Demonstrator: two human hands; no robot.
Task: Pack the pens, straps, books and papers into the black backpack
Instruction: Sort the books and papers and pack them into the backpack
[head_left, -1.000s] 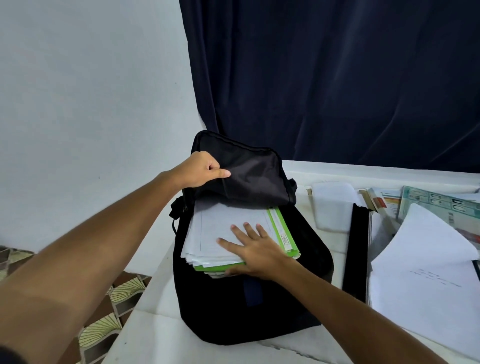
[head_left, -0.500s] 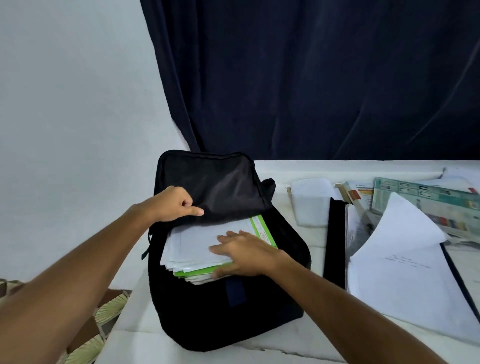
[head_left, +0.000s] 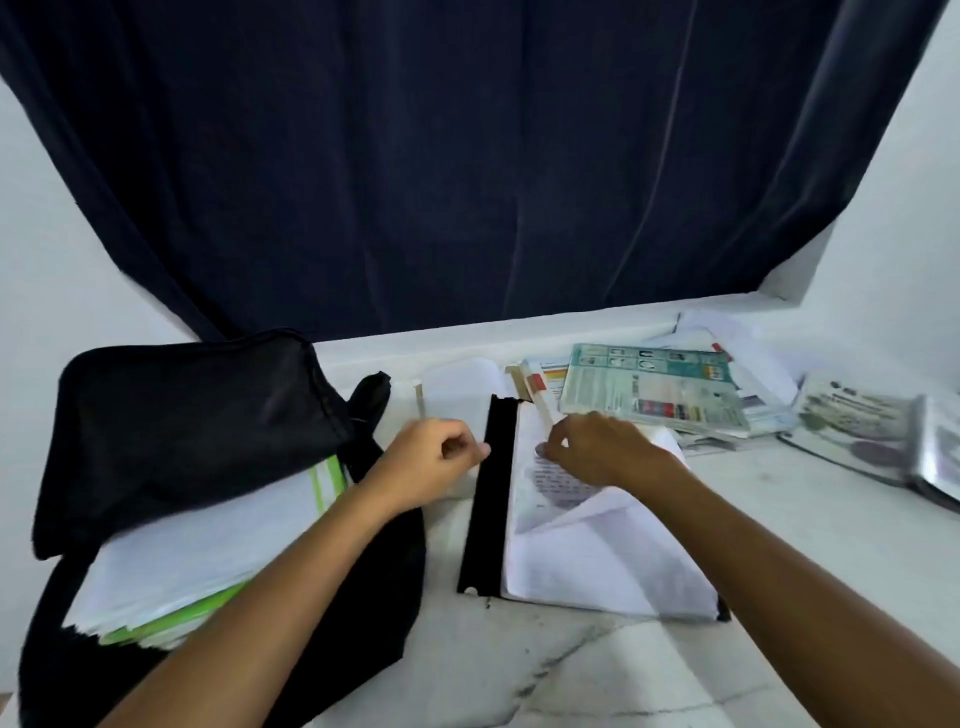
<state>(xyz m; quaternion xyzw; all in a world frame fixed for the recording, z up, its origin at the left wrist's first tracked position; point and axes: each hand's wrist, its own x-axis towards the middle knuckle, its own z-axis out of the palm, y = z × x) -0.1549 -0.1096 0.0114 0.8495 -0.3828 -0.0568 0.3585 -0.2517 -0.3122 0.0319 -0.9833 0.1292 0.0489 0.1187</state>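
**Both hands gone from the backpack to the black-spined folder**

Moved away from the backpack since a moment before: both hands, now over the folder in the middle of the bench. Left hand (head_left: 434, 460) at the left side of the black spine (head_left: 491, 493), fingers curled, thumb tip just at the spine's edge; cannot tell if anything is pinched, because of blur. Right hand (head_left: 597, 454) on the open white page (head_left: 582, 561) just right of the spine, fingertips bent down and touching the printed text near the page's top; whether gripping the sheet or only pressing, cannot tell.

Black backpack (head_left: 171, 441) at the left end of the bench, flap up and no more held. Stack of papers (head_left: 192, 551) with green-edged sheets inside the mouth, sticking out toward the near edge.

Folder (head_left: 613, 587) flat on the white bench (head_left: 597, 670), spine running from the near edge toward the back edge. Behind the hands, some pens or sticks (head_left: 535, 395), too blurred to name surely. Toward the back right, a teal printed booklet (head_left: 654, 389) over other papers, and more printed sheets (head_left: 857, 415) near the right edge. Dark blue curtain (head_left: 467, 156) behind the back edge.
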